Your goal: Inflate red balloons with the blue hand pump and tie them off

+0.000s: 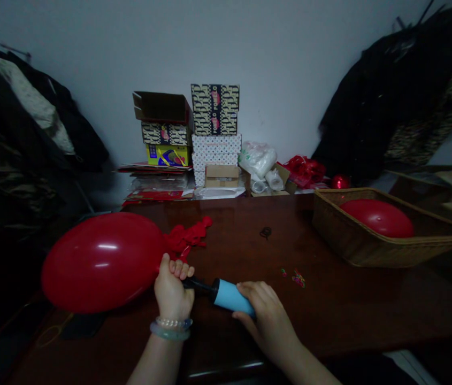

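A large red balloon [103, 262], blown up round and glossy, lies to the left. Its neck is pinched in my left hand [173, 286], where the black nozzle end of a hand pump meets it; the exact join is hidden by my fingers. My right hand [268, 318] wraps round the light blue barrel of the balloon pump [231, 297]. Behind my left hand, a heap of limp red balloons [188, 238] rests on the dark wooden table [226, 214].
On the right, a wicker basket [354, 251] holds another inflated red balloon [378, 216]. Small coloured bands [298, 278] and a dark looped cord [266, 232] lie on the table. Stacked boxes [215, 109] and plastic bags [258, 158] stand along the wall, with coats [354, 112] hanging at both sides.
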`<state>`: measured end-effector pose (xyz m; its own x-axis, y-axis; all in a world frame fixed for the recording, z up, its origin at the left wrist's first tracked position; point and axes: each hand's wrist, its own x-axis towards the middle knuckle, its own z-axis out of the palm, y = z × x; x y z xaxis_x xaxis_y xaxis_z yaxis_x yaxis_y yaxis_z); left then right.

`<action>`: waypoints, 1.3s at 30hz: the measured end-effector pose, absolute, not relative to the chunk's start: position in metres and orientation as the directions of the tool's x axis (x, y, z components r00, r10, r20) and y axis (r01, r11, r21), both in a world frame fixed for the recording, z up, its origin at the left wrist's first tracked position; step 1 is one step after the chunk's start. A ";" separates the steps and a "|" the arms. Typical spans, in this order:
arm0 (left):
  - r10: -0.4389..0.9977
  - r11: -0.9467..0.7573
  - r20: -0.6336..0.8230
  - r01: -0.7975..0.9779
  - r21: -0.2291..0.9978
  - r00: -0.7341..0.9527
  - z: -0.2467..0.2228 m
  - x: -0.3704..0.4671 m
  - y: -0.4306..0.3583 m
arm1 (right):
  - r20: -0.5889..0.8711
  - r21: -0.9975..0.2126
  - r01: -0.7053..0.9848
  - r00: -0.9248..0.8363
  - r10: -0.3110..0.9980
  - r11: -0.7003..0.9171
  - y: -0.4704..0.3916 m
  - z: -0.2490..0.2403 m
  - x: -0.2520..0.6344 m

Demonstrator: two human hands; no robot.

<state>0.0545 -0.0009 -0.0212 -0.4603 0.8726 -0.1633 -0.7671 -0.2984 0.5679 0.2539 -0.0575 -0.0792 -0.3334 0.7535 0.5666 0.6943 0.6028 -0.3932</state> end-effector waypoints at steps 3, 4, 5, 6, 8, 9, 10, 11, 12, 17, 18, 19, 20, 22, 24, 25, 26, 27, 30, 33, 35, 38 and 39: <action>0.882 -0.276 -0.163 -0.765 0.581 -0.441 -0.026 0.066 -0.002 | 0.545 -0.423 0.689 -0.325 0.773 0.588 -0.059 -0.081 0.252; 0.883 -0.271 -0.164 -0.763 0.587 -0.439 -0.027 0.068 -0.002 | 0.534 -0.431 0.687 -0.329 0.779 0.586 -0.059 -0.080 0.252; 0.883 -0.270 -0.164 -0.761 0.590 -0.440 -0.027 0.069 -0.002 | 0.522 -0.438 0.683 -0.336 0.784 0.585 -0.059 -0.079 0.252; 0.882 -0.270 -0.164 -0.760 0.591 -0.441 -0.026 0.069 -0.002 | 0.509 -0.445 0.680 -0.344 0.789 0.583 -0.059 -0.078 0.251; 0.885 -0.274 -0.154 -0.761 0.588 -0.438 -0.023 0.066 -0.001 | 0.484 -0.458 0.675 -0.356 0.799 0.579 -0.058 -0.076 0.250; 0.888 -0.276 -0.148 -0.761 0.587 -0.436 -0.021 0.063 -0.001 | 0.476 -0.464 0.671 -0.361 0.802 0.578 -0.058 -0.074 0.250; 0.890 -0.277 -0.142 -0.760 0.588 -0.434 -0.019 0.060 -0.001 | 0.471 -0.468 0.667 -0.367 0.802 0.580 -0.058 -0.073 0.249; 0.892 -0.276 -0.138 -0.760 0.589 -0.431 -0.018 0.056 -0.001 | 0.470 -0.469 0.662 -0.374 0.799 0.585 -0.058 -0.072 0.248; 0.892 -0.276 -0.136 -0.759 0.590 -0.430 -0.016 0.052 -0.001 | 0.472 -0.467 0.657 -0.381 0.795 0.592 -0.057 -0.071 0.248; 0.869 -0.315 -0.138 -0.747 0.585 -0.475 -0.008 0.028 -0.002 | 0.505 -0.428 0.658 -0.395 0.767 0.620 -0.056 -0.069 0.251; 0.864 -0.322 -0.143 -0.749 0.580 -0.482 -0.006 0.023 -0.002 | 0.509 -0.423 0.657 -0.397 0.763 0.624 -0.055 -0.069 0.252; 0.860 -0.326 -0.151 -0.752 0.573 -0.487 -0.005 0.019 -0.001 | 0.511 -0.422 0.655 -0.399 0.761 0.627 -0.055 -0.069 0.254; 0.858 -0.326 -0.161 -0.758 0.566 -0.488 -0.005 0.017 -0.001 | 0.511 -0.423 0.653 -0.401 0.761 0.628 -0.054 -0.069 0.255; 0.855 -0.319 -0.180 -0.767 0.556 -0.486 -0.006 0.015 0.000 | 0.508 -0.429 0.651 -0.400 0.763 0.627 -0.053 -0.071 0.256; 0.854 -0.312 -0.193 -0.772 0.554 -0.484 -0.008 0.018 0.001 | 0.508 -0.430 0.654 -0.396 0.765 0.623 -0.053 -0.074 0.257; 0.852 -0.313 -0.195 -0.771 0.555 -0.486 -0.010 0.019 0.001 | 0.508 -0.428 0.656 -0.394 0.766 0.621 -0.052 -0.076 0.257; 0.851 -0.315 -0.194 -0.769 0.556 -0.488 -0.012 0.021 0.001 | 0.508 -0.427 0.657 -0.394 0.766 0.621 -0.052 -0.078 0.257; 0.851 -0.318 -0.189 -0.768 0.556 -0.490 -0.014 0.023 0.001 | 0.506 -0.426 0.657 -0.397 0.766 0.622 -0.052 -0.080 0.257; 0.862 -0.315 -0.171 -0.769 0.557 -0.477 -0.020 0.026 0.001 | 0.508 -0.428 0.648 -0.405 0.760 0.630 -0.053 -0.083 0.254; 0.873 -0.301 -0.164 -0.771 0.561 -0.459 -0.024 0.034 0.000 | 0.520 -0.435 0.639 -0.397 0.756 0.634 -0.055 -0.085 0.250; 0.879 -0.290 -0.162 -0.771 0.567 -0.449 -0.027 0.043 -0.001 | 0.522 -0.436 0.641 -0.391 0.758 0.632 -0.056 -0.085 0.248; 0.886 -0.267 -0.169 -0.773 0.575 -0.432 -0.032 0.058 -0.002 | 0.524 -0.439 0.645 -0.382 0.761 0.625 -0.057 -0.086 0.248; 0.886 -0.260 -0.176 -0.774 0.577 -0.428 -0.034 0.062 -0.002 | 0.525 -0.440 0.647 -0.378 0.763 0.623 -0.058 -0.086 0.248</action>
<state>0.0616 -0.0022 -0.0336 -0.4282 0.8864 -0.1757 -0.7743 -0.2596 0.5771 0.2482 -0.0576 -0.0858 -0.3776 0.7629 0.5248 0.6466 0.6229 -0.4404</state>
